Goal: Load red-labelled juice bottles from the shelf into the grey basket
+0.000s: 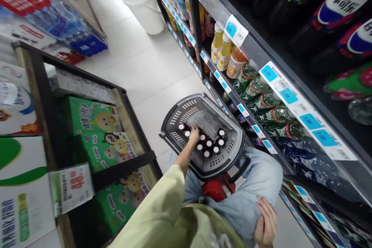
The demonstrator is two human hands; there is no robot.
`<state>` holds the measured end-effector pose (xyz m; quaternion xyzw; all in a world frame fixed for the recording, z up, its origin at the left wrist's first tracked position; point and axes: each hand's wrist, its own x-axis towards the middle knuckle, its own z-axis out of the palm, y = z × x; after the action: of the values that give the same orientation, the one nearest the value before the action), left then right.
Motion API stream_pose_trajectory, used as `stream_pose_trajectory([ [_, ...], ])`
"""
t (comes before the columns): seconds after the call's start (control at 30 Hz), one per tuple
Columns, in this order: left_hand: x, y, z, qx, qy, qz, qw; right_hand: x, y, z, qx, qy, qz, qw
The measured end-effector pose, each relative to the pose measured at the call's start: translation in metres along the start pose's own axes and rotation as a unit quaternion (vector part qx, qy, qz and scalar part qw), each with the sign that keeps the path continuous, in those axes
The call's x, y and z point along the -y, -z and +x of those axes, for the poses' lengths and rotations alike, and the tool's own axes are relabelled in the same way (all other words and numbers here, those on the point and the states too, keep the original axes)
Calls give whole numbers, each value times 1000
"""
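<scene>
A grey plastic shopping basket (236, 133) stands on the floor in front of me, holding several dark bottles with white caps (208, 143). My left hand (194, 135) reaches out of a pale green sleeve into the basket. Its fingers are curled down over one bottle at the near left of the cluster. My right hand (266, 224) lies on my right knee on light blue jeans, fingers stretched flat and holding nothing. A red stool (216, 190) shows between my legs.
Drink shelves (261, 58) with blue price tags run along the right, with green bottles lying at basket height. A dark rack (128, 124) of green cartons stands on the left. A white bucket (142, 4) sits up the tiled aisle, with packs of water bottles (66, 27) far left.
</scene>
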<state>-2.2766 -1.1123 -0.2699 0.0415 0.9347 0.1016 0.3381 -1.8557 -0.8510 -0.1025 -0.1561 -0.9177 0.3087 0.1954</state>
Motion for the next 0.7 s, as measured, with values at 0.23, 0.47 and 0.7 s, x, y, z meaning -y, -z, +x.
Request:
stream_pose_trajectory([
  [0.23,10,11,-104,-4,-90,4,996,2,-10,5,-40,21,18,999],
  [0.47,19,-42,-193,39,-283,72,956,8,-17,4,-73,44,7,996],
  [0.7,14,-32,-184,34,-292,81,952,0,-30,-3,-115,8,5,993],
])
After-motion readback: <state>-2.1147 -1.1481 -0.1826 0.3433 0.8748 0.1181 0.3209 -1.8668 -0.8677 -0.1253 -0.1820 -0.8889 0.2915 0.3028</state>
